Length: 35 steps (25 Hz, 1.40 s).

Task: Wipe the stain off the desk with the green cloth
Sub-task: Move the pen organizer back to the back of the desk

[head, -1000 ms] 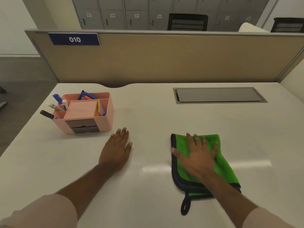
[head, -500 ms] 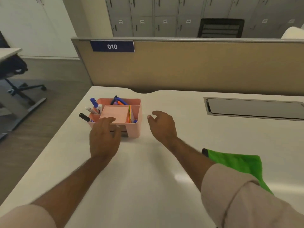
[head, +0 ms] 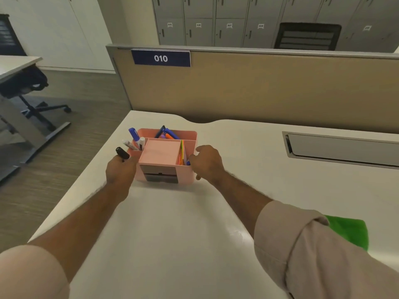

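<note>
You are at a white desk (head: 172,244) in an office; a tan wall panel (head: 259,89) with a blue sign (head: 161,58) that says 010 stands along the far edge at 12 o'clock; grey lockers (head: 216,22) fill the room behind it; a black chair (head: 32,87) sits on the wood floor out at 10 o'clock.

A pink box (head: 166,156) full of pens sits on the desk at 12 o'clock from you; blue pens and white pens stick up from its far left parts; bright paper slips stand in a thin slot on its right side.

Your left hand (head: 121,171) is against the left side of the box at 11 o'clock; a black marker (head: 122,153) pokes up just above it; the fingers curl down out of sight, so you cannot tell if they pinch the marker or only touch the box.

Your right hand (head: 207,161) is against the right side of the box at 1 o'clock; its fingers are bent and close together, with the tips at the box wall.

The green cloth (head: 349,231) lies flat on the desk at 4 o'clock, partly hidden behind your right sleeve (head: 313,244); neither hand touches it; it is well apart from the box; a grey lid (head: 343,147) is set into the desk at 2 o'clock.
</note>
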Tool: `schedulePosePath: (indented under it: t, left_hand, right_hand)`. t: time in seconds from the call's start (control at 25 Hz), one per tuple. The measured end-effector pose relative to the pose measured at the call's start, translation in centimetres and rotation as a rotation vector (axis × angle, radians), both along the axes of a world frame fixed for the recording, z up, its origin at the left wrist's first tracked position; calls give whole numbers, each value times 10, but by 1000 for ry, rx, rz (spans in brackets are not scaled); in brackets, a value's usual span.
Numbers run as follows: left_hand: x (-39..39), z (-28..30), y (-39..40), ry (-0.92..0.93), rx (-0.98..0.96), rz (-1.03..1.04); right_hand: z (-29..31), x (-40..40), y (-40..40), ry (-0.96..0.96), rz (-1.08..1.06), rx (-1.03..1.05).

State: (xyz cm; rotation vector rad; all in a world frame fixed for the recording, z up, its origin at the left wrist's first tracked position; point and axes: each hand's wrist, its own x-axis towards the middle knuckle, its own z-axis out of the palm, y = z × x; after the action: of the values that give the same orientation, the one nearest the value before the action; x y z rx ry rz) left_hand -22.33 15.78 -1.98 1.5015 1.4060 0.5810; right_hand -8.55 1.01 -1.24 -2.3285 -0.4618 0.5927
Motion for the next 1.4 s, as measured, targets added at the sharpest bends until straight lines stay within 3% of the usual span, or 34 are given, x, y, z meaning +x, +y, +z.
schedulePosePath:
  t: [0.2,0.72,1.08,1.4]
  left_hand:
    - [14,7,1,27,-52,141]
    - [159,40,-117,-86,34,-1]
    - [244,23,-159,-61,-4,-117]
    - [270,-3,-162,27,6,-128]
  right_hand:
    - [-1,4,-4,38,37,32]
    - [45,146,-137,-75,-31,104]
    - [23,225,-197,-26,-93,100]
    - [-4,256,-198,-50,-108,34]
